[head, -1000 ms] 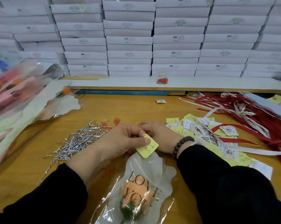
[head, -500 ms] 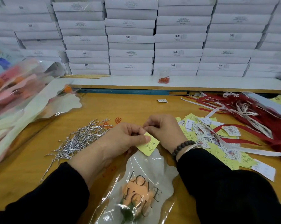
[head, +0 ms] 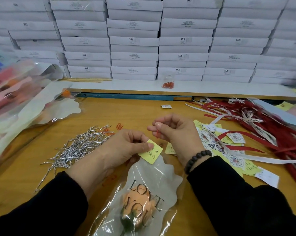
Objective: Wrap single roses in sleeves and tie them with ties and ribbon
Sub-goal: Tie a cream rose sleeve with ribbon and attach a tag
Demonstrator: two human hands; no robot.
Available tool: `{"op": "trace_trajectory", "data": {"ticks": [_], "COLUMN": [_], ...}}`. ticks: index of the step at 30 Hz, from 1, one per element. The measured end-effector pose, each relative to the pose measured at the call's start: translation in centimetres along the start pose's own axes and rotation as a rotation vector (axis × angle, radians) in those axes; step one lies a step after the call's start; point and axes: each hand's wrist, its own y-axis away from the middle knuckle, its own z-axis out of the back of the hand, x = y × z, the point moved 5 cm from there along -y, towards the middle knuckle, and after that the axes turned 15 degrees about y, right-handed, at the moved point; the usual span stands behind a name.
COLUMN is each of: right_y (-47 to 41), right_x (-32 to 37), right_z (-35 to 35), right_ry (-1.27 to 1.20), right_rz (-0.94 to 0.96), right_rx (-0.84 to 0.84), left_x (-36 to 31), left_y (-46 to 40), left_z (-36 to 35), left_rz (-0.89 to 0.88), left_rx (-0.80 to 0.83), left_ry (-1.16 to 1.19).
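Far left: stack of finished wrapped roses (head: 16,92) lying tilted along the table (head: 109,114) edge, blurred. Next, pile of silver twist ties (head: 79,147) sitting loose on the wood, just left of the left hand (head: 125,150). Left hand is pinching a yellow note (head: 151,153) between thumb and forefinger, gripping its upper-left corner; note is hanging right of the grip, its lower end overlapping the top edge of the sleeve (head: 149,181). Sleeve is lying flat between both forearms, "LOVE YOU" print up, peach rose (head: 137,203) inside, bloom well below the pinch. Right hand (head: 174,132) is hovering above and right of the note, fingers curled, thumb and forefinger pinching a thin red piece (head: 157,134), probably a paper clip, too small to confirm; it's dangling just above the note, not touching. Beaded bracelet (head: 195,159) on the right wrist. Right of that: scattered yellow notes and printed tags (head: 225,147), then red and white ribbons (head: 263,130) spreading to the far right. White boxes (head: 135,41) stacked behind.
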Motion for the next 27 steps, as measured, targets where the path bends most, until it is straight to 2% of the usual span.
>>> {"op": "trace_trajectory", "data": {"ticks": [7,16,21,27], "right_y": [1.9,2.7,2.4,2.3], "right_x": [1.8,1.7,2.0,2.0], "right_z": [0.8,-0.4,-0.7,-0.7], "right_ry": [0.119,0.333,0.500,0.443], "right_rz": [0.013,-0.024,0.072,0.135], "right_rx": [0.005,-0.010,-0.030,-0.086], "left_x": [-0.2,-0.1,0.0,-0.2], "left_y": [0.2,0.2,0.1,0.3], "left_z": [-0.5,-0.4,-0.5,-0.5], "left_rz": [-0.027,-0.042,-0.041,-0.038], "left_rx": [0.022,-0.047,-0.051,-0.056], "left_ry": [0.052,0.072,0.125,0.200]}}
